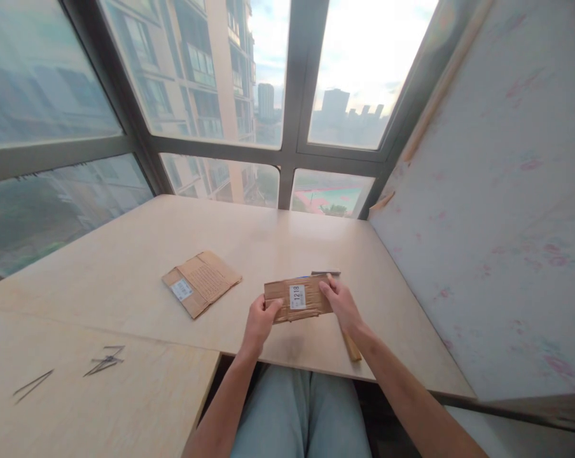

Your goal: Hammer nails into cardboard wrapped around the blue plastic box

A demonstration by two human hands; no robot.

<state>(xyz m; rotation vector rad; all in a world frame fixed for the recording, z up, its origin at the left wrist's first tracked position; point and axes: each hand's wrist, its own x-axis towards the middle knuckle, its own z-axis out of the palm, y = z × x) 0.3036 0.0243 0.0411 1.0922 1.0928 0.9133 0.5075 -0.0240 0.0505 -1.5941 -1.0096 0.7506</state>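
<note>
Above the table's front part I hold a folded piece of brown cardboard (313,295) by its two ends. It carries a white label (297,297) with a printed number. My left hand (261,320) pinches the left end, thumb on top. The right end is gripped by my right hand (341,305), its thumb also on the upper face. Partly hidden behind the cardboard and right hand lies what looks like a hammer, with a wooden handle (351,346) and a dark metal head (326,273).
A second flattened cardboard piece (211,280) with a label lies left of my hands on the pale tabletop (139,254). Several long nails (107,361) lie farther left, with two more thin nails (34,385) beside them. Windows (287,146) stand behind; a patterned wall panel (497,242) borders the right.
</note>
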